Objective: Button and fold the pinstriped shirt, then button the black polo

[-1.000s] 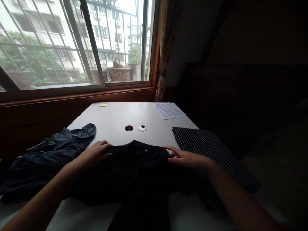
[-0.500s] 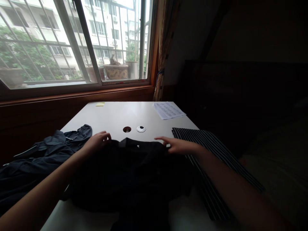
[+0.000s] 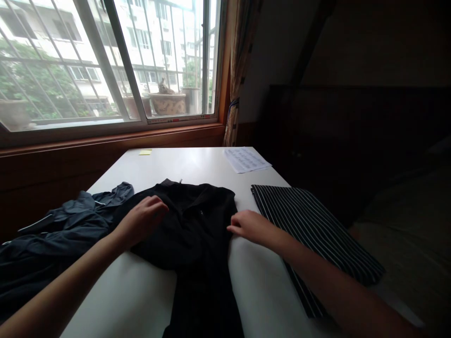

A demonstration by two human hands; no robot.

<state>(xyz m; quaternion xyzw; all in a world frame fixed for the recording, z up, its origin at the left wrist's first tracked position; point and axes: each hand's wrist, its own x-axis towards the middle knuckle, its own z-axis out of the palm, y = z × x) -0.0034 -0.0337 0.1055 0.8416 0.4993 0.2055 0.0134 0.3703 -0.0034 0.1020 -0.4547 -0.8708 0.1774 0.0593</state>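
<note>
A black garment [image 3: 192, 220] lies spread on the white table [image 3: 183, 162], its lower part running off the near edge. My left hand [image 3: 143, 219] rests on the garment's left side with the fingers curled loosely on the cloth. My right hand [image 3: 252, 227] sits at the garment's right edge, fingertips bent and touching the fabric where it meets the table. Whether either hand pinches the cloth is hard to see.
A crumpled dark blue garment [image 3: 59, 230] lies at the left. A folded black-and-white striped cloth [image 3: 310, 225] lies at the right. A printed sheet [image 3: 244, 159] and a yellow sticky note [image 3: 145, 152] sit at the back, below the window [image 3: 105, 61].
The black garment has been pushed away from me and now covers the table's hole and cap. Both hands have drawn back toward me along its sides.
</note>
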